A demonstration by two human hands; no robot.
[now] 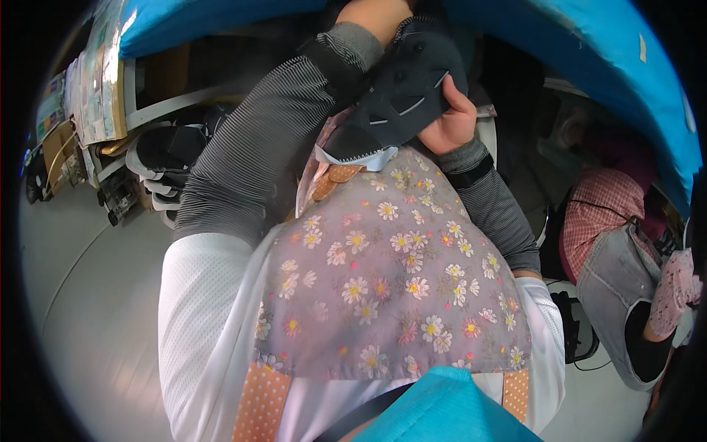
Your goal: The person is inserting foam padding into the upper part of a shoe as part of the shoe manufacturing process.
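A black shoe upper (pixel 401 92) with thin pale reflective strips lies slanted over my lap, above a flowered apron (pixel 398 272). Zigzag stitching edges its lower end, where a pale blue lining piece (pixel 375 158) sticks out. My right hand (pixel 451 121) grips the upper's right edge, thumb on top, the other fingers mostly hidden beneath it. At the top of the view my left hand (pixel 377 16) reaches in beside the upper's far end. Its fingers are hidden in the dark there, so its hold cannot be made out. Grey striped sleeves cover both forearms.
A blue-covered table edge (pixel 589 55) curves across the top. On the left, several black and grey shoe uppers (pixel 169 158) are stacked beside a rack (pixel 99 88). At the right, another person's checked sleeve (pixel 600 210) and grey clothing come close. Cables run over the floor.
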